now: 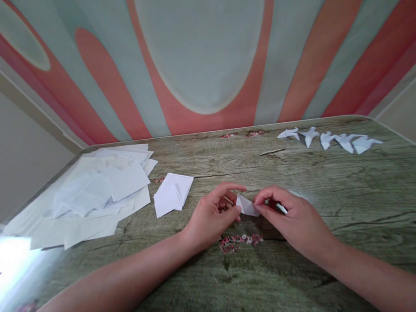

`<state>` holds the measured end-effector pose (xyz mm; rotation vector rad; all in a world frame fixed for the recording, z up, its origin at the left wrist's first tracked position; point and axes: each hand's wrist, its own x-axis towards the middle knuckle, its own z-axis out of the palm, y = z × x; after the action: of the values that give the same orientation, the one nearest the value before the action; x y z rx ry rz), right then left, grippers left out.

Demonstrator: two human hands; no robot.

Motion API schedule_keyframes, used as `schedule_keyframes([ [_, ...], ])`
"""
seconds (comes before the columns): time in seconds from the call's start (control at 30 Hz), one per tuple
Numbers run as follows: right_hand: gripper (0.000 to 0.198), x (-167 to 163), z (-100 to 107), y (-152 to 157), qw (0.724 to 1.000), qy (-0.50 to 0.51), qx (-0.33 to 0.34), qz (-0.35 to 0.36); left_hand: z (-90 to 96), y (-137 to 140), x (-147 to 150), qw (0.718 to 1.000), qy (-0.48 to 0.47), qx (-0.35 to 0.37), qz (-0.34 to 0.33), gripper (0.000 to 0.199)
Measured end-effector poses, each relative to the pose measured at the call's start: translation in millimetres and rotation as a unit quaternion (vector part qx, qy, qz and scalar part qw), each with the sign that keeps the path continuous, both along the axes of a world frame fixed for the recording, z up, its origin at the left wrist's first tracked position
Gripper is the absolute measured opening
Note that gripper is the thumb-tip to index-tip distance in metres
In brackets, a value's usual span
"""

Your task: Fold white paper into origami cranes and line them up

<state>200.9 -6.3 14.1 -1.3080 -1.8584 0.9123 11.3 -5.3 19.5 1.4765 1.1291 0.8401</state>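
Between my two hands is a small folded piece of white paper (pixel 247 206), held just above the wood-patterned table (pixel 196 291). My left hand (pixel 214 214) pinches its left end between thumb and fingers, the index finger stretched out above it. At its right end, the thumb and index finger of my right hand (pixel 293 219) are pressed together on the paper. Left of my left hand lies a small stack of white paper squares (pixel 173 194), some turned at an angle to each other.
A large loose heap of white paper sheets (pixel 96 190) covers the table's left side. Several folded white paper birds (pixel 328 139) stand in a row near the far right edge. Behind the table rises a wall with red and grey-green shapes (pixel 211 120).
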Motion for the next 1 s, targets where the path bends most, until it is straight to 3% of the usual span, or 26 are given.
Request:
schedule_keyframes([
  [0.17,0.013,-0.5,0.8,0.2,1.000,0.008,0.004,0.022,-1.8,0.9,-1.8,0.999,0.028,-0.012,-0.014,0.025],
  [0.3,0.017,-1.6,-1.4,0.9,0.999,0.010,0.017,0.035,-2.1,2.4,-2.0,0.998,0.000,-0.062,-0.016,0.031],
  [0.5,0.013,-1.5,-0.7,0.1,0.999,-0.003,0.008,0.039,-1.1,4.0,-3.0,0.992,0.019,-0.125,-0.024,0.018],
  [0.67,0.011,-3.2,1.6,-2.1,1.000,-0.007,-0.015,0.021,-2.6,3.9,-1.6,0.993,0.003,-0.116,-0.020,0.020],
  [1.0,0.021,-1.7,3.0,0.9,0.996,-0.001,-0.022,0.082,-2.8,0.9,-1.9,0.998,0.021,-0.049,-0.025,0.013],
])
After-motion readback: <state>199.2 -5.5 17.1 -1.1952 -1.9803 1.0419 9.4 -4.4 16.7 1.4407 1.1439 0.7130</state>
